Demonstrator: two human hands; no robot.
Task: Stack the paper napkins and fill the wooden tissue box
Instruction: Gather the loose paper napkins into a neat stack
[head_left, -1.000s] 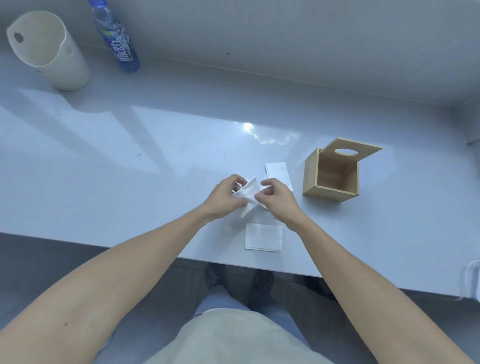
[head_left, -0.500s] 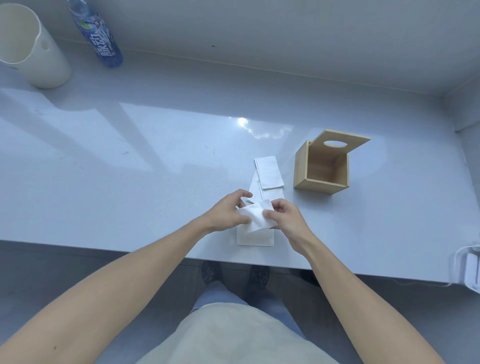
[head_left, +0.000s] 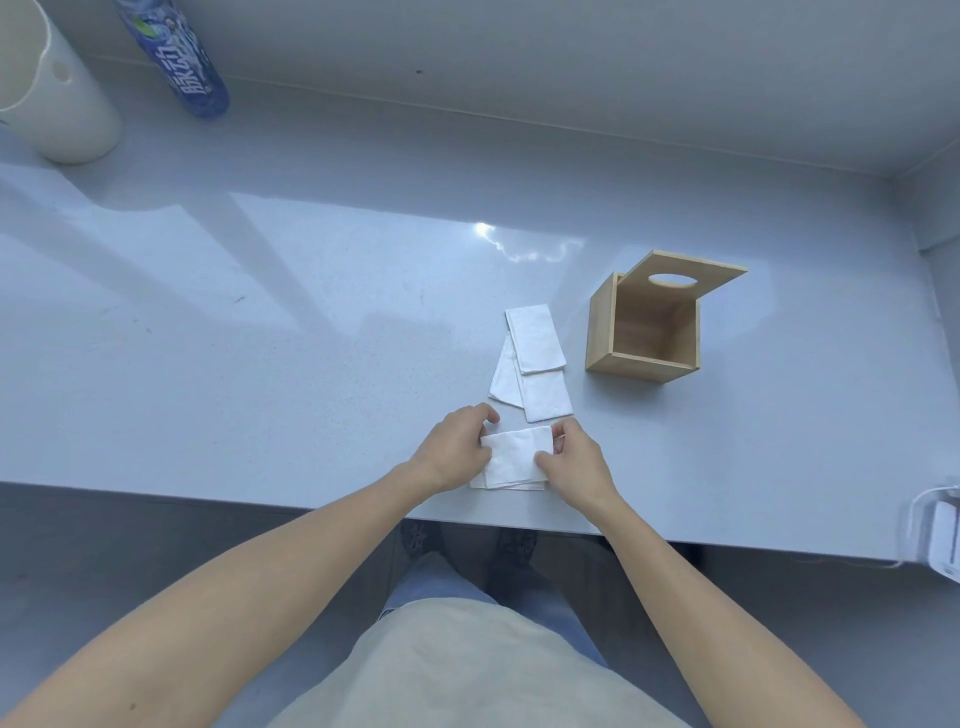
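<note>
Head view: I see both hands low on the pale grey glossy table (head_left: 260, 338), near its front edge. Left hand (head_left: 457, 452) and right hand (head_left: 576, 467) each pinch a side of one folded white paper napkin (head_left: 514, 454), which lies on another white napkin (head_left: 511, 484) flat on the table. Just beyond, three more folded white napkins (head_left: 535, 358) overlap in a loose pile. Light wooden cube tissue box (head_left: 644, 332) sits just right of that pile, lying on its side with its opening toward me, inside looks empty; the oval-slotted lid (head_left: 685, 278) juts out on top. Far left corner: cream plastic jug (head_left: 57, 104), blue-labelled water bottle (head_left: 182, 67).
</note>
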